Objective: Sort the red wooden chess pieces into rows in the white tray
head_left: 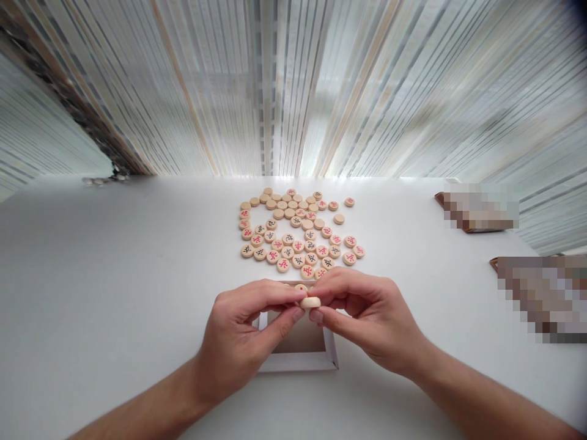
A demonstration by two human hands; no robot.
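Observation:
Between the fingertips of my left hand [250, 327] and my right hand [371, 318] is a pale wooden xiangqi piece [310, 302], seen edge-on. Both hands pinch it, thumbs below and index fingers above. Right under them stands a shallow white box [298, 362] with a brown inner floor. At its far side a piece with a red mark [301, 288] shows partly behind my fingers. Beyond the box, several round xiangqi pieces [298, 261] lie spread on the white table, some with red or black characters up, others showing plain wood.
The white table [137, 275] reaches back to a striped curtain [293, 91]. Over on the right, two blurred-out framed objects stand, one farther back [477, 211] and one nearer [541, 293]. A small dangling item [107, 179] lies by the curtain at the left.

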